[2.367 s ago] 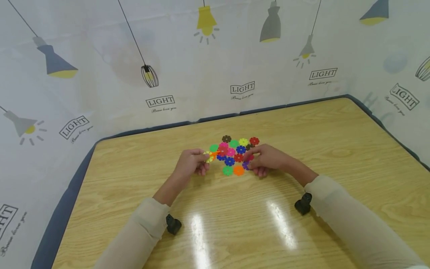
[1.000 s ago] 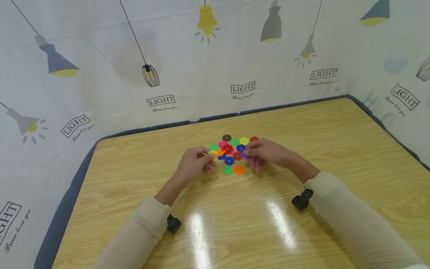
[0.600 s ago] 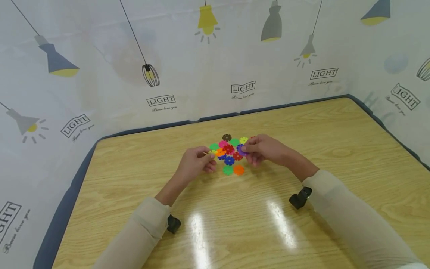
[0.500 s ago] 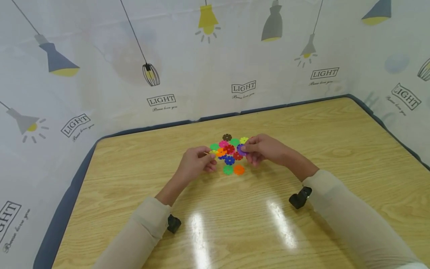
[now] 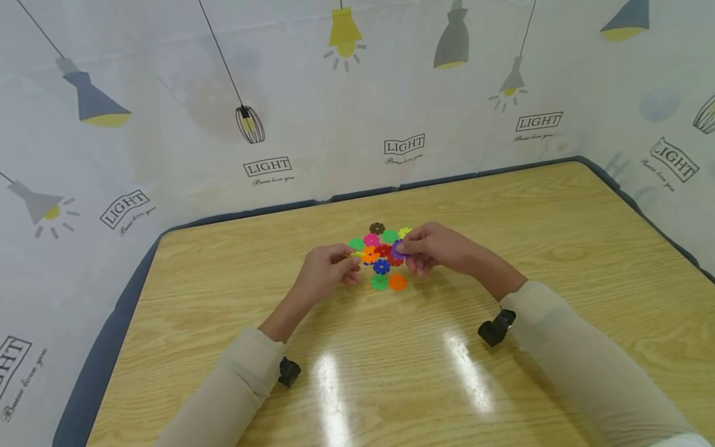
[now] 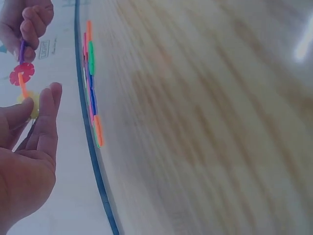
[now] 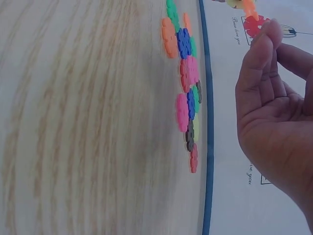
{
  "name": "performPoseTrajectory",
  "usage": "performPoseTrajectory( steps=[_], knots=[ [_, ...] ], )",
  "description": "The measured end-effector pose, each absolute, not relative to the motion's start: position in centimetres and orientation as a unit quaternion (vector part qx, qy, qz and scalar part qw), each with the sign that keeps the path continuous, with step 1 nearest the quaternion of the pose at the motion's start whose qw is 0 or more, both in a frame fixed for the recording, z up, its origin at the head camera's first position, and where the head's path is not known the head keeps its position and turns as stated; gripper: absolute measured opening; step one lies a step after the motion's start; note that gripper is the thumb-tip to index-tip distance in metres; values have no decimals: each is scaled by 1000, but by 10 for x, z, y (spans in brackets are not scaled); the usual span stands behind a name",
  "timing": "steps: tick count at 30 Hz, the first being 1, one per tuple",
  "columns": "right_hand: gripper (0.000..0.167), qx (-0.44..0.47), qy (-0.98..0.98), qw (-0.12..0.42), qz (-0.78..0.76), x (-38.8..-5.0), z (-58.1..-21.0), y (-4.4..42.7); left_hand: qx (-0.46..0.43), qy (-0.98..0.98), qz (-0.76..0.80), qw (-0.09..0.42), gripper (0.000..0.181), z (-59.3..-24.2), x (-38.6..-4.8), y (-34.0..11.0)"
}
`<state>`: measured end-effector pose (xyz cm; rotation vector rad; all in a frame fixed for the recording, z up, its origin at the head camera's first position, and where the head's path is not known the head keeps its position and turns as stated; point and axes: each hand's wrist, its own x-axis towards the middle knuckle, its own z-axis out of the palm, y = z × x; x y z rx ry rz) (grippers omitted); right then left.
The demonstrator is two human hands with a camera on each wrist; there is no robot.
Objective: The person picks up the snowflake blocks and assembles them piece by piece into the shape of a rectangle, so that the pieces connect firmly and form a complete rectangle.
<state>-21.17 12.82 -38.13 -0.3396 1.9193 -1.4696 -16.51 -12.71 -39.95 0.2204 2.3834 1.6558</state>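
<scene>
Over the table, my left hand point(image 5: 324, 270) pinches a yellow flower-shaped disc point(image 6: 33, 105) between thumb and fingers. An orange disc point(image 5: 370, 254) is joined to the yellow one, and a red disc point(image 6: 22, 74) to the orange, making a short chain. Opposite, my right hand point(image 5: 444, 251) pinches a purple disc point(image 5: 397, 249) by its edge. In the left wrist view the purple disc meets the red disc's rim; whether they are slotted together I cannot tell. The right wrist view shows the right fingertips against the red disc, hiding the purple one.
Loose flower discs lie flat beneath and behind the hands, among them a blue disc point(image 5: 382, 267), a green disc point(image 5: 379, 282), an orange loose disc point(image 5: 398, 282) and a brown disc point(image 5: 377, 229). The wooden table point(image 5: 391, 347) ends at a printed curtain point(image 5: 313, 93).
My right hand has picked the purple disc off the table and brought it leftward to the red disc. The orange disc in the left hand's chain has turned to face the head camera more.
</scene>
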Motion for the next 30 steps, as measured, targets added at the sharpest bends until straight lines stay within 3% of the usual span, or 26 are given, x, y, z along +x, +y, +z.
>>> performPoseTrajectory(
  steps=[4, 14, 30],
  knots=[
    [36, -134, 737, 345, -565, -212, -381, 128, 81, 807, 574, 112, 17, -401, -165, -127],
    [38, -149, 747, 327, -560, -211, -381, 123, 15, 711, 679, 182, 24, -391, -164, -120],
    [25, -152, 774, 302, -535, -203, -373, 114, 6, 733, 660, 166, 19, -393, -163, -118]
  ],
)
